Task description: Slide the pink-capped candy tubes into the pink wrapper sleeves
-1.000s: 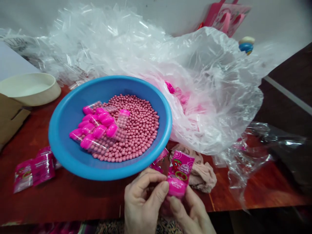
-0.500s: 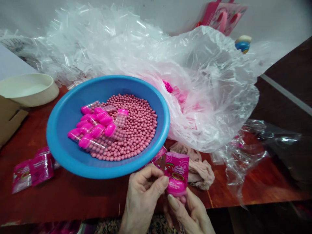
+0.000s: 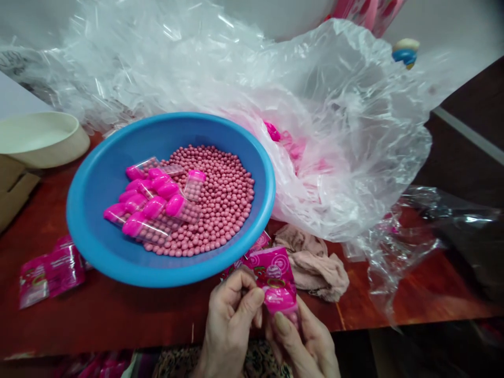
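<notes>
My left hand [image 3: 230,325] and my right hand [image 3: 301,344] together pinch a pink strawberry-printed foil packet [image 3: 273,278], which tilts to the left. Its lower end sits between my fingers, with a pink-capped part showing there. The blue plastic bowl [image 3: 118,247] stands just beyond my hands, its rim not touching them. It holds a mound of pink beads [image 3: 224,199] and several transparent capsules with bright pink caps [image 3: 149,205], lying on the beads.
Several sealed pink packets [image 3: 51,275] lie on the red wooden table [image 3: 98,315] at left. A large plastic bag [image 3: 346,131] and a heap of transparent tubes [image 3: 137,58] rise behind the bowl. Beige cloth [image 3: 315,265], a cream bowl [image 3: 35,136] and a cardboard box [image 3: 11,189] stand nearby.
The packet has tilted from upright to leaning left between my hands. The whole scene has shifted slightly upward and left in the view.
</notes>
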The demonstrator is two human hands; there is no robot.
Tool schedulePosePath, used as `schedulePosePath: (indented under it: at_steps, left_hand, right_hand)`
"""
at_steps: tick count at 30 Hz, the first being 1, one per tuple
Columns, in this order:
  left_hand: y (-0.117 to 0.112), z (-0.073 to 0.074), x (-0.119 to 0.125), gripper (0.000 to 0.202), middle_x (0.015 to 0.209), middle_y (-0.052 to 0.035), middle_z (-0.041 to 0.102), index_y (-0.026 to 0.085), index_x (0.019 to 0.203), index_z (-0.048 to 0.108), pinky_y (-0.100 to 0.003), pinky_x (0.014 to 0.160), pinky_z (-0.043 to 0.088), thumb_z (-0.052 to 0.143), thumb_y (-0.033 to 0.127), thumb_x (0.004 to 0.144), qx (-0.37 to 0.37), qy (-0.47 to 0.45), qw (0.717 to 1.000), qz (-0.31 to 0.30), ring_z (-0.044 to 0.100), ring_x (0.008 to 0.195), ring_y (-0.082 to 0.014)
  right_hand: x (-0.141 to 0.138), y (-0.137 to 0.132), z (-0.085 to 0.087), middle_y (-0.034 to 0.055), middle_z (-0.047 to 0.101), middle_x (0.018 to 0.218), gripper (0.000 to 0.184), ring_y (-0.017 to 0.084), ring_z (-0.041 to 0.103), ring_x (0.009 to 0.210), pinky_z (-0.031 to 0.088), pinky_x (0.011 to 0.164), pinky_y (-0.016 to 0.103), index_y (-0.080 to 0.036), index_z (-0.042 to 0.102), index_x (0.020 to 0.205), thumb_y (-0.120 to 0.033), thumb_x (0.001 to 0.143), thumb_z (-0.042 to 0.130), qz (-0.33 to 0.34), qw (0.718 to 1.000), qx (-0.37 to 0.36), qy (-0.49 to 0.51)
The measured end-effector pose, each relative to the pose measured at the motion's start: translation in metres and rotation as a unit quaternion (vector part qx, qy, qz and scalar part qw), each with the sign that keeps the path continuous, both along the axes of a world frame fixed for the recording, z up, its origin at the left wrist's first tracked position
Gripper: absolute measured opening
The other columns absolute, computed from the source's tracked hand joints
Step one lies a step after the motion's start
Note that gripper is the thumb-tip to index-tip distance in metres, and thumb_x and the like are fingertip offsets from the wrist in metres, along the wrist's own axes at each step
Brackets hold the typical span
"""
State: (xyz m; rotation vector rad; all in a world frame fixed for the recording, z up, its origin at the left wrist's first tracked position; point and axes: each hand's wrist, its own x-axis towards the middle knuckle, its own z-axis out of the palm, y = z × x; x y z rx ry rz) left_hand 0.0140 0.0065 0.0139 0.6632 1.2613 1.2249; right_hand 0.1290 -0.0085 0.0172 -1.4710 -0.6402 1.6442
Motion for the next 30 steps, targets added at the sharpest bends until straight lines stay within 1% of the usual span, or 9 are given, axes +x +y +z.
schedulePosePath:
  at_steps: [4, 9, 11, 14, 17, 20, 23, 27, 30]
  left_hand:
    - [0.003, -0.007, 0.004, 0.017, 0.055, 0.004, 0.057, 0.016, 0.066, 0.062, -0.016, 0.046, 0.044, 0.059, 0.013, 0.083, 0.051, 0.03, 0.998, 0.017, 0.053, 0.046, -0.0074]
    - [0.005, -0.002, 0.001, 0.017, 0.068, 0.0004, 0.066, 0.017, 0.072, 0.07, -0.016, 0.046, 0.052, 0.064, 0.002, 0.077, 0.166, 0.143, 0.975, 0.032, 0.063, 0.051, -0.0104]
    - [0.008, 0.0, -0.003, 0.019, 0.069, -0.0021, 0.07, 0.016, 0.074, 0.072, -0.018, 0.052, 0.056, 0.065, -0.002, 0.075, 0.219, 0.209, 0.953, 0.028, 0.066, 0.056, -0.0131]
    - [0.011, 0.0, -0.008, 0.022, 0.072, -0.0064, 0.074, 0.014, 0.082, 0.072, -0.021, 0.061, 0.058, 0.061, -0.004, 0.076, 0.301, 0.299, 0.906, 0.013, 0.07, 0.063, -0.0166]
    - [0.012, -0.002, -0.01, 0.022, 0.071, -0.0086, 0.073, 0.014, 0.085, 0.069, -0.022, 0.058, 0.058, 0.054, -0.003, 0.081, 0.358, 0.364, 0.86, -0.017, 0.07, 0.062, -0.0175]
    - [0.01, -0.001, -0.012, 0.022, 0.071, -0.009, 0.07, 0.013, 0.085, 0.066, -0.025, 0.061, 0.059, 0.048, 0.0, 0.085, 0.371, 0.404, 0.835, -0.048, 0.069, 0.061, -0.0181]
    - [0.009, 0.003, -0.016, 0.023, 0.071, -0.0081, 0.067, 0.014, 0.087, 0.063, -0.027, 0.065, 0.059, 0.042, 0.005, 0.091, 0.371, 0.451, 0.805, -0.102, 0.067, 0.061, -0.0178]
    - [0.011, 0.007, -0.025, 0.033, 0.063, -0.0043, 0.063, 0.017, 0.079, 0.061, -0.023, 0.058, 0.058, 0.033, 0.011, 0.096, 0.391, 0.512, 0.75, -0.15, 0.063, 0.053, -0.0153]
    - [0.012, 0.009, -0.03, 0.038, 0.061, -0.0034, 0.062, 0.018, 0.074, 0.062, -0.023, 0.057, 0.057, 0.031, 0.01, 0.095, 0.379, 0.527, 0.739, -0.18, 0.061, 0.052, -0.0147]
  right_hand:
    - [0.0, 0.004, 0.001, -0.0041, 0.053, 0.059, 0.028, 0.007, 0.043, 0.051, 0.041, 0.05, 0.016, -0.023, 0.074, 0.087, -0.046, 0.072, 0.078, -0.024, 0.999, -0.013, 0.031]
    - [-0.001, 0.009, 0.008, -0.0052, 0.05, 0.058, 0.026, 0.006, 0.039, 0.048, 0.037, 0.045, 0.016, -0.023, 0.073, 0.085, -0.045, 0.071, 0.079, -0.018, 0.997, -0.03, 0.072]
    - [-0.002, 0.01, 0.01, -0.0059, 0.048, 0.058, 0.028, 0.006, 0.038, 0.048, 0.036, 0.045, 0.015, -0.024, 0.073, 0.088, -0.043, 0.07, 0.081, -0.028, 0.996, -0.046, 0.073]
    - [-0.002, 0.011, 0.014, -0.0055, 0.049, 0.06, 0.03, 0.006, 0.04, 0.051, 0.04, 0.049, 0.014, -0.023, 0.073, 0.089, -0.043, 0.068, 0.082, -0.036, 0.995, -0.062, 0.072]
    - [-0.001, 0.011, 0.015, -0.005, 0.049, 0.06, 0.033, 0.007, 0.042, 0.051, 0.041, 0.049, 0.015, -0.023, 0.073, 0.091, -0.044, 0.067, 0.082, -0.029, 0.994, -0.069, 0.079]
    - [0.0, 0.012, 0.016, -0.0057, 0.048, 0.056, 0.037, 0.007, 0.039, 0.047, 0.039, 0.045, 0.017, -0.024, 0.072, 0.093, -0.048, 0.067, 0.081, -0.005, 0.994, -0.066, 0.09]
    - [0.001, 0.012, 0.015, -0.0056, 0.049, 0.055, 0.035, 0.006, 0.038, 0.047, 0.035, 0.045, 0.016, -0.023, 0.07, 0.088, -0.05, 0.068, 0.08, 0.005, 0.994, -0.065, 0.083]
    - [-0.001, 0.01, 0.015, -0.0066, 0.049, 0.051, 0.035, 0.005, 0.034, 0.046, 0.031, 0.046, 0.017, -0.021, 0.07, 0.088, -0.05, 0.07, 0.079, 0.011, 0.995, -0.066, 0.074]
    - [-0.003, 0.008, 0.017, -0.0049, 0.052, 0.057, 0.04, 0.006, 0.037, 0.05, 0.033, 0.048, 0.017, -0.02, 0.069, 0.089, -0.05, 0.066, 0.082, -0.004, 0.994, -0.087, 0.07]
